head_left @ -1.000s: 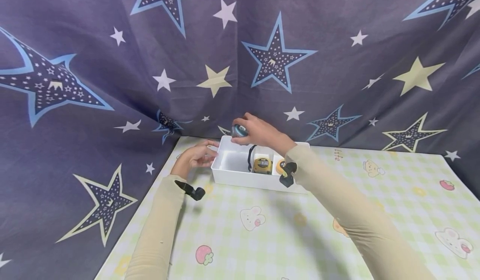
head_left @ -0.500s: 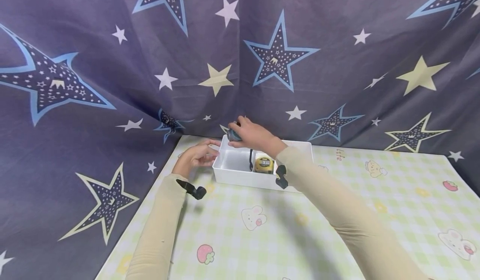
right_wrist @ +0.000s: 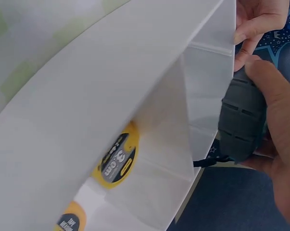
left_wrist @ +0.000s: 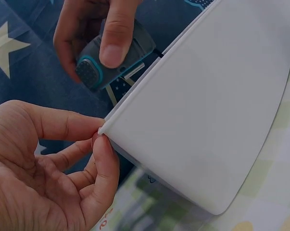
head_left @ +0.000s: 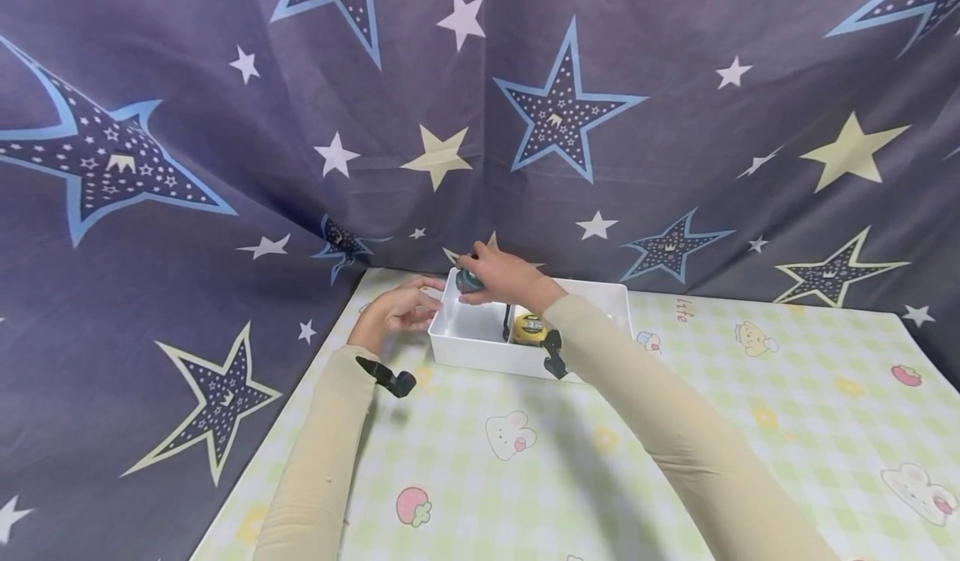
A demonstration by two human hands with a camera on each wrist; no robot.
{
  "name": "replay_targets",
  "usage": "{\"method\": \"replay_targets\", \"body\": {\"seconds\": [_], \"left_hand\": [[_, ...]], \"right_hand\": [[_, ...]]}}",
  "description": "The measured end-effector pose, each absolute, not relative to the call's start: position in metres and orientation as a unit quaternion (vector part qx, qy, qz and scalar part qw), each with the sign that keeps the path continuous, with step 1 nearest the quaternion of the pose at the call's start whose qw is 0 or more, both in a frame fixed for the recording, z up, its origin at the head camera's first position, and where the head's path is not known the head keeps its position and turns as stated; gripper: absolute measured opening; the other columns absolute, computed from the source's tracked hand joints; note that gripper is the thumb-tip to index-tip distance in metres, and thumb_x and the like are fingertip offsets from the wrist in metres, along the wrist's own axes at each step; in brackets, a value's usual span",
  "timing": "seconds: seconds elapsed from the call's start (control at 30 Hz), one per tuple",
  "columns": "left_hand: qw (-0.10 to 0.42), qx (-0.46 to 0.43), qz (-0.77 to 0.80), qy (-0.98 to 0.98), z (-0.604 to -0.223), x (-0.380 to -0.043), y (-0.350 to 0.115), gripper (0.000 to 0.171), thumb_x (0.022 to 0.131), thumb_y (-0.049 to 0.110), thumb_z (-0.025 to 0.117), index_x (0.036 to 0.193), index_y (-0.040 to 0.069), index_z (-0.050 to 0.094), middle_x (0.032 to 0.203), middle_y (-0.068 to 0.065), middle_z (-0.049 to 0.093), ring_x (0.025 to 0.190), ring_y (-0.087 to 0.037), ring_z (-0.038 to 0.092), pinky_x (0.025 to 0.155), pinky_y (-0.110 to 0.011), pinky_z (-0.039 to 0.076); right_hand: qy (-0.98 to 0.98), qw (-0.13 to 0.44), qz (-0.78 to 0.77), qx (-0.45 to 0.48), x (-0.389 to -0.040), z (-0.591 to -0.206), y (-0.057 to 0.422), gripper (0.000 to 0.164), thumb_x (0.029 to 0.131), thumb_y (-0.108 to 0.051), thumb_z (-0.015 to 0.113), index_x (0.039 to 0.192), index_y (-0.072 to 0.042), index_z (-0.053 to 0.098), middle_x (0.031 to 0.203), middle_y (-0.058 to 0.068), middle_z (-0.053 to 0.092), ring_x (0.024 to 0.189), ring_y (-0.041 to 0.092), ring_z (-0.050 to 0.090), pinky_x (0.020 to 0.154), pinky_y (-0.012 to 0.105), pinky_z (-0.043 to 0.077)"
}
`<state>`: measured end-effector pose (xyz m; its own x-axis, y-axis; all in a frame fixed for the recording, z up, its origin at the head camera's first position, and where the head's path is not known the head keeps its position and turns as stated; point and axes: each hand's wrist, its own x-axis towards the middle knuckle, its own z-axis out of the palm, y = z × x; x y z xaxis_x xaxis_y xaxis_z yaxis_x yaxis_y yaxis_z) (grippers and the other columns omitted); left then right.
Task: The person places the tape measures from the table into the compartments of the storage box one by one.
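My right hand point(head_left: 506, 279) grips a dark grey and teal tape measure point(left_wrist: 118, 55), fingers and thumb curled round its rubbery case. It hangs at the left end of a white divided box point(head_left: 487, 357), close to the far rim. A black strap point(right_wrist: 212, 162) trails from the case over the edge of the box. With thumb and fingertips, my left hand point(head_left: 405, 307) pinches the rim at the box's left end. Inside, right of a divider, sits a yellow tape measure point(head_left: 529, 328). Another, orange-yellow tape measure point(right_wrist: 71, 220) shows farther along in the right wrist view.
The box stands on a green-checked tablecloth point(head_left: 465, 478) with cartoon prints, at the back left of the table. Close behind it and to its left hangs a dark curtain point(head_left: 405, 94) with stars. My right forearm point(head_left: 645, 386) crosses over the box's right part.
My right hand has moved left with the grey tape measure, which has turned and come lower at the left compartment. My left hand stays at the box's left rim.
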<state>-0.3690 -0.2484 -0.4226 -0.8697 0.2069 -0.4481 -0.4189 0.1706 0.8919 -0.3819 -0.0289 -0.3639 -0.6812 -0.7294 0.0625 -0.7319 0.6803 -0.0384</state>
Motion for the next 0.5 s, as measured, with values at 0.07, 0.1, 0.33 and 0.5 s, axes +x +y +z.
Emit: {"method": "replay_targets", "body": {"seconds": [0.07, 0.1, 0.33, 0.5], "left_hand": [[0.245, -0.072, 0.640, 0.725, -0.422, -0.369, -0.249, 0.062, 0.096, 0.000, 0.057, 0.151, 0.012, 0.033, 0.098, -0.001, 0.053, 0.076, -0.009, 0.057, 0.067, -0.021, 0.053], [0.245, -0.071, 0.639, 0.726, -0.422, -0.369, -0.249, 0.062, 0.096, 0.000, 0.057, 0.151, 0.012, 0.033, 0.098, -0.002, 0.053, 0.076, -0.009, 0.057, 0.067, -0.021, 0.053], [0.243, -0.074, 0.634, 0.730, -0.420, -0.368, -0.250, 0.059, 0.097, 0.002, 0.057, 0.151, 0.013, 0.035, 0.101, -0.002, 0.050, 0.080, -0.009, 0.055, 0.067, -0.020, 0.052], [0.243, -0.077, 0.636, 0.728, -0.420, -0.367, -0.249, 0.057, 0.098, 0.003, 0.058, 0.149, 0.014, 0.037, 0.109, -0.002, 0.047, 0.082, -0.009, 0.053, 0.068, -0.021, 0.052]], "right_hand": [[-0.914, 0.018, 0.028, 0.404, -0.381, -0.362, -0.032, 0.063, 0.093, -0.046, 0.073, 0.144, -0.014, 0.055, 0.125, 0.017, 0.055, 0.100, 0.027, 0.062, 0.087, 0.039, 0.058], [-0.913, 0.015, 0.032, 0.407, -0.381, -0.361, -0.033, 0.063, 0.092, -0.044, 0.075, 0.143, -0.013, 0.057, 0.124, 0.017, 0.056, 0.099, 0.026, 0.063, 0.087, 0.039, 0.058], [-0.904, -0.023, 0.049, 0.424, -0.377, -0.356, -0.044, 0.058, 0.084, -0.033, 0.084, 0.134, -0.010, 0.064, 0.122, 0.016, 0.060, 0.101, 0.026, 0.066, 0.090, 0.036, 0.057], [-0.902, -0.039, 0.056, 0.427, -0.375, -0.358, -0.050, 0.058, 0.080, -0.028, 0.088, 0.131, -0.008, 0.066, 0.125, 0.015, 0.062, 0.106, 0.027, 0.066, 0.095, 0.037, 0.056]]}}
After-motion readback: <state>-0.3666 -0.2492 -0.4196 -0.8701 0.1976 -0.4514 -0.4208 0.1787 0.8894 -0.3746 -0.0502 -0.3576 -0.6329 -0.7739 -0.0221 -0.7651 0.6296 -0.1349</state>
